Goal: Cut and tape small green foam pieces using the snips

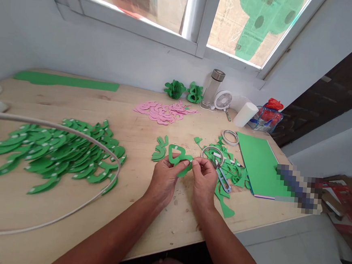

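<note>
A green cut-out paper piece with a small white tape patch is held between both hands, near the middle of the table. My left hand pinches its lower left part, thumb on top. The fingertips of my right hand are closed together at the paper's right edge. Just beyond my left hand lies a small stack of green paper cut-outs. Green scraps, a tape roll and blue-handled scissors are to the right of my right hand.
A big pile of green cut-outs and a pale cable lie left. Pink cut-outs, a bottle, a fan and a white roll stand or lie toward the wall. Green sheets are right.
</note>
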